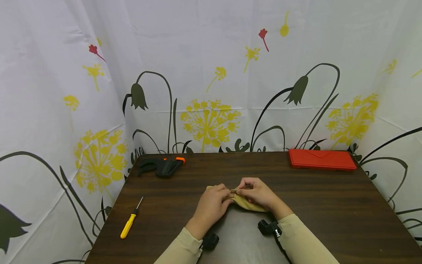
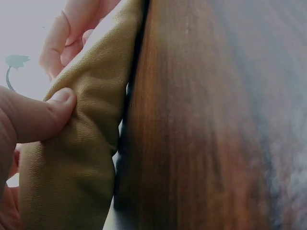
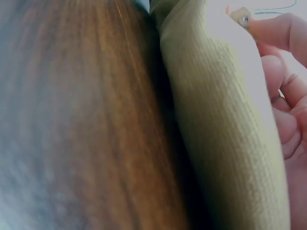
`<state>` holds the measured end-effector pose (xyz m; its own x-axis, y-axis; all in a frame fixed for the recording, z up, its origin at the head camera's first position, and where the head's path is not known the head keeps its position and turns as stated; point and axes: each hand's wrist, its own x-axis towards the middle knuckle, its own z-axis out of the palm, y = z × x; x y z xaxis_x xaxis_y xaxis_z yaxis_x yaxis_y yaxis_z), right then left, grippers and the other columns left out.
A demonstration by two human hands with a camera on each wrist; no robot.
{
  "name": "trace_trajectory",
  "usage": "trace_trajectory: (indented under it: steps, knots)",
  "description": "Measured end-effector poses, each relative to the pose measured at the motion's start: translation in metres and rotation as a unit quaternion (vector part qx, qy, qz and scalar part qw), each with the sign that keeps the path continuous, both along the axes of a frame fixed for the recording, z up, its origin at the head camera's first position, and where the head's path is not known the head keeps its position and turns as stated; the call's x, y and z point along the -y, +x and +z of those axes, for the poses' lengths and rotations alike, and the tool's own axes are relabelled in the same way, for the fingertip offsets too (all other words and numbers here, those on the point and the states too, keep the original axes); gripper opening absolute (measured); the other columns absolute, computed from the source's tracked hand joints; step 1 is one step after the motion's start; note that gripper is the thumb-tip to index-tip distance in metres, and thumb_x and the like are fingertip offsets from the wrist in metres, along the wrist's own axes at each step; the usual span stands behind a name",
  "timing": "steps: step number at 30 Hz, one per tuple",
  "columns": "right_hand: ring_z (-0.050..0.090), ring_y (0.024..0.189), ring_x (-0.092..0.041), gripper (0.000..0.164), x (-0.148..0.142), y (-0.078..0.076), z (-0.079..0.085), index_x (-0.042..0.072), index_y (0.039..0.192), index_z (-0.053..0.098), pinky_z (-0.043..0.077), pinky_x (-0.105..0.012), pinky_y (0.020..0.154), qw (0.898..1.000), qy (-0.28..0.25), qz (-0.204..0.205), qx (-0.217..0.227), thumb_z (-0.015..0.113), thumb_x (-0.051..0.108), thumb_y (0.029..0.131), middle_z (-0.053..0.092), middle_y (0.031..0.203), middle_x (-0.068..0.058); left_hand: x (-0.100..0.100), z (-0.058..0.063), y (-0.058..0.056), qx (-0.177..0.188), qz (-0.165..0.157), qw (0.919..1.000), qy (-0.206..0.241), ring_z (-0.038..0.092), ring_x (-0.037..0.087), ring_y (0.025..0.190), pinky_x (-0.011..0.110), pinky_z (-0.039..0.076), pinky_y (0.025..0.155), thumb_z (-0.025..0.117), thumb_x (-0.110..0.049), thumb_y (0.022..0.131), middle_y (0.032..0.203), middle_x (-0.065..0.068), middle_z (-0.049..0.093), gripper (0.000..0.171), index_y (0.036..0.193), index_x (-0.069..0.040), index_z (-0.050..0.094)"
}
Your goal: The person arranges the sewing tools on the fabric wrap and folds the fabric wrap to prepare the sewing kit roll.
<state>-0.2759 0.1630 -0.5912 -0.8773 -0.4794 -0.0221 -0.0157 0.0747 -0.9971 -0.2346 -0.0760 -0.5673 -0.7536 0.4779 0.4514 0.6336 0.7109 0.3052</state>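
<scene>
A soft, mustard-tan fabric pouch (image 1: 249, 204) is between both hands over the middle of the table. My left hand (image 1: 212, 203) grips its left part, with the thumb (image 2: 60, 108) pressed on the creased cloth and the fingers behind it. On the other side, my right hand (image 1: 258, 192) pinches the pouch's upper edge between thumb and forefinger. At those fingertips the right wrist view shows a small tan tab (image 3: 241, 17) with a shiny metal stud. Ribbed or woven cloth fills much of both wrist views, and the pouch's far side is hidden.
A yellow-handled screwdriver (image 1: 129, 223) lies at the left of the dark wooden table (image 1: 329, 212). Toward the back left rests a black clamp (image 1: 165, 168) with orange tips. At the back right is a flat red case (image 1: 322, 160). A patterned curtain (image 1: 211, 55) hangs behind.
</scene>
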Motion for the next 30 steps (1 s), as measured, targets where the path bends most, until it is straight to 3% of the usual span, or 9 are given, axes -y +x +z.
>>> trace_trajectory:
  steps: [8,15,18,22,30]
  knots:
    - [0.046,0.059,-0.005,0.013,-0.0008,0.0012,0.0001,0.001,0.099,0.082,0.041,-0.018,0.054,0.996,0.003,0.031,-0.078,0.077,0.012,0.101,0.059,0.087,0.0,0.0003,-0.0001,0.002,-0.017,0.001,0.9998,0.014,0.054,0.003,0.079,0.025,0.046,0.071,0.092,-0.019,0.086,0.091,-0.014,0.059,0.019,0.082,-0.026,0.075]
    - [0.055,0.073,-0.008,0.01,-0.0048,-0.0006,0.0047,0.015,0.108,0.084,0.047,-0.02,0.064,0.993,0.047,0.054,-0.098,0.081,0.02,0.1,0.066,0.098,-0.003,0.001,0.0,0.0,-0.014,-0.002,0.9996,0.026,0.055,0.002,0.08,0.027,0.047,0.073,0.091,-0.014,0.084,0.091,-0.016,0.059,0.022,0.081,-0.028,0.074]
    - [0.057,0.071,-0.007,0.012,-0.0055,-0.0016,0.0028,0.021,0.111,0.083,0.049,-0.02,0.064,0.99,0.071,0.06,-0.108,0.082,0.023,0.099,0.069,0.1,-0.002,0.0017,-0.0002,-0.0003,-0.003,0.001,0.9996,0.028,0.055,0.002,0.079,0.026,0.047,0.073,0.091,-0.012,0.084,0.091,-0.016,0.06,0.022,0.081,-0.027,0.075]
    - [0.057,0.071,-0.007,0.006,-0.0039,-0.0027,-0.0008,0.022,0.105,0.084,0.049,-0.021,0.062,0.989,0.066,0.051,-0.119,0.081,0.025,0.1,0.07,0.096,-0.003,0.0006,-0.0001,0.0002,0.01,0.009,0.9994,0.033,0.055,0.001,0.079,0.025,0.045,0.072,0.091,-0.012,0.084,0.09,-0.016,0.06,0.022,0.081,-0.028,0.075]
    - [0.059,0.082,-0.014,0.004,-0.0024,-0.0046,-0.0028,0.02,0.099,0.085,0.05,-0.025,0.071,0.987,0.047,0.056,-0.142,0.082,0.019,0.099,0.068,0.094,-0.006,-0.0034,-0.0004,0.0024,0.017,0.036,0.9982,0.045,0.053,0.001,0.075,0.025,0.043,0.071,0.092,-0.015,0.079,0.085,-0.016,0.057,0.025,0.077,-0.028,0.07]
